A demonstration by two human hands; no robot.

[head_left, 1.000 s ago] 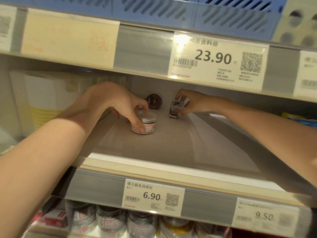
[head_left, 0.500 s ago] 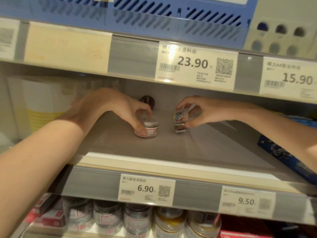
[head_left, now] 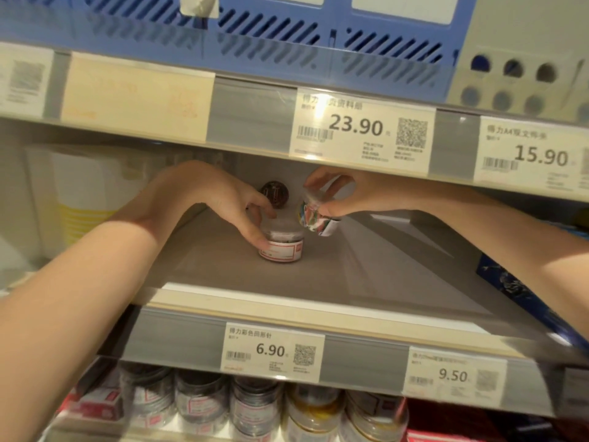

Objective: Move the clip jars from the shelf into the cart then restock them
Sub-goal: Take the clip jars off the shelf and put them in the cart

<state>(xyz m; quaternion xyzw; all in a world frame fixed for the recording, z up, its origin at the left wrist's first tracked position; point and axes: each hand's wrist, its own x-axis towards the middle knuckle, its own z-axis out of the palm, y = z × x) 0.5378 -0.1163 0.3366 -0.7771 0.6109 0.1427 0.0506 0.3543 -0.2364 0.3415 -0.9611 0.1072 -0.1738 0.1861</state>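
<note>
On the smooth grey middle shelf (head_left: 366,275), your left hand (head_left: 220,193) curls its fingers over the lid of a short round clear-plastic jar with a red-and-white label (head_left: 281,247), which stands upright on the shelf surface. Your right hand (head_left: 353,194) pinches a second small clear jar full of multicoloured clips (head_left: 314,215) by its lid, tilted and lifted just off the shelf. Behind them, near the back, a third round dark jar (head_left: 274,193) lies on its side, untouched. That makes three jars on this level. Below, past the white 6.90 price tag (head_left: 272,350), a row of similar clear cylindrical jars (head_left: 255,406) stands packed together, too blurred to count exactly.
</note>
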